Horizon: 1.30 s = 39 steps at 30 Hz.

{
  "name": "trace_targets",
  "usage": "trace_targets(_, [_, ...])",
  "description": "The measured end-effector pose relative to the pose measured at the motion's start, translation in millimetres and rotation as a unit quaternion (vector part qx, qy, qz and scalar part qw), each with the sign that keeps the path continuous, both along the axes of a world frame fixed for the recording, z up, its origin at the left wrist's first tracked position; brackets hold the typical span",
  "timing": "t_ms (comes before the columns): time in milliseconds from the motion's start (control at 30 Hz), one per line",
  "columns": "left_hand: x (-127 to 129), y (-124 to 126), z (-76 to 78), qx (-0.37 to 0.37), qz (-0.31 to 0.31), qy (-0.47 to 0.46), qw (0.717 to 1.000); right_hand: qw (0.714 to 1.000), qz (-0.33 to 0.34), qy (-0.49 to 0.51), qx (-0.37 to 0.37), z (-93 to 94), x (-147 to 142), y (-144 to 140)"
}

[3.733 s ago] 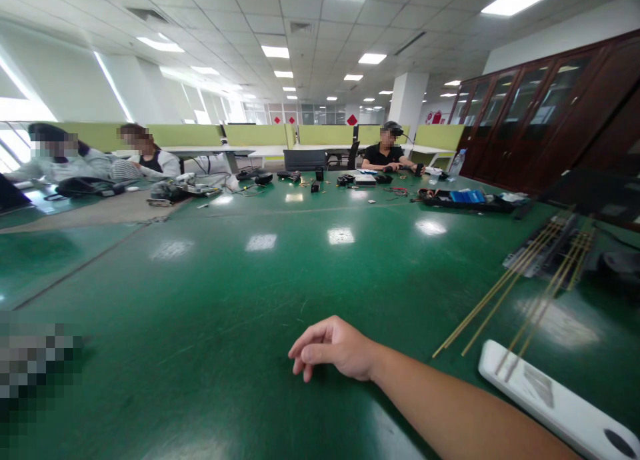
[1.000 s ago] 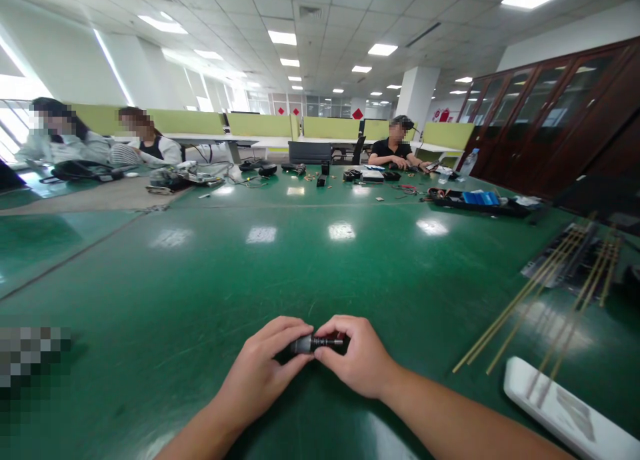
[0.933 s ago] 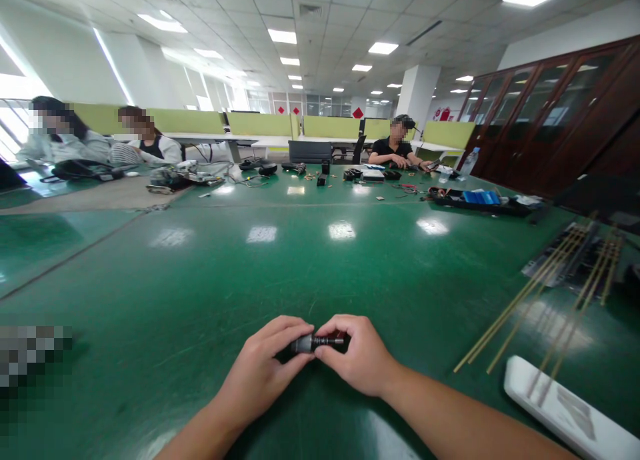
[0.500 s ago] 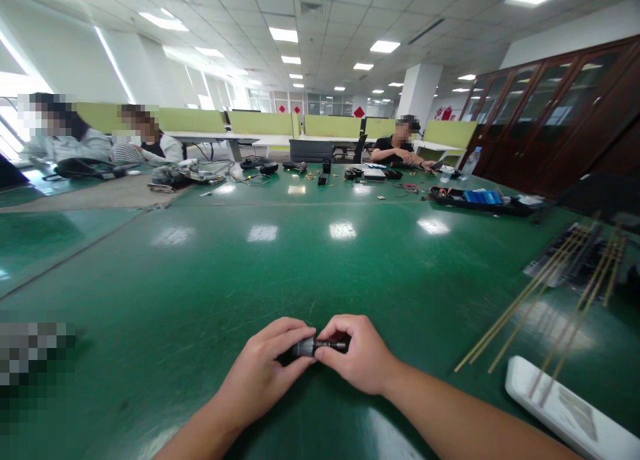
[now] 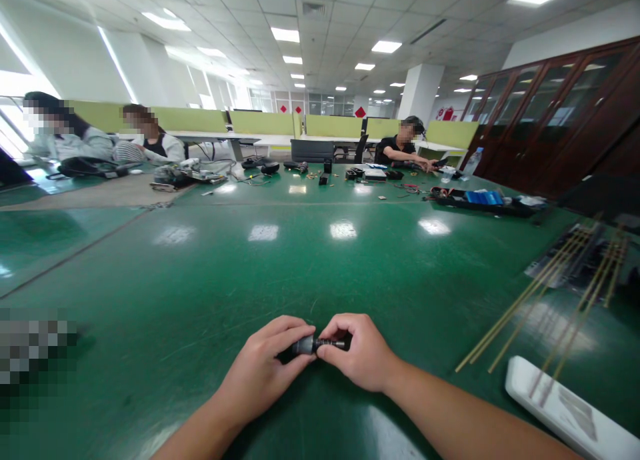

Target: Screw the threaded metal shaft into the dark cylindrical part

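A small dark grey cylindrical part with a narrower ribbed shaft is held between both hands, lying crosswise just above or on the green table. My left hand closes thumb and fingers round its thick end. My right hand pinches near the start of the shaft, thumb below and index finger above. Between the right fingers the shaft's tip points right. Whether the part rests on the table cannot be made out, and its left end is hidden in my left palm.
On the right lie several thin tan sticks and a white oblong object. Across the far side are a black tray with blue items, a bottle and small black parts. A co-worker sits at far right; two people sit at far left.
Both hands stay almost in place on the part, with the right fingers shifted very slightly. The far-right co-worker's head and arms have moved a little to the right.
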<state>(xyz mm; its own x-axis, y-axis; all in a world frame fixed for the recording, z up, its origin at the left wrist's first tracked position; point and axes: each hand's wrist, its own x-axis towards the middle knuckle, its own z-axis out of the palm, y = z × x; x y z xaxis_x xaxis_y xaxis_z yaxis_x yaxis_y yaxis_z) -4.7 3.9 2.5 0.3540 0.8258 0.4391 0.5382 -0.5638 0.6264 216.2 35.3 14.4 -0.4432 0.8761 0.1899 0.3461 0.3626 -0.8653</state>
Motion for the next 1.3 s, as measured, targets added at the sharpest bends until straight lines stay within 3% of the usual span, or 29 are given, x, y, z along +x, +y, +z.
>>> trace_targets(1300, [-7.8, 2.0, -0.9, 0.029, 0.021, 0.016, 0.999, 0.999, -0.004, 0.020, -0.039, 2.8, -0.3, -0.3])
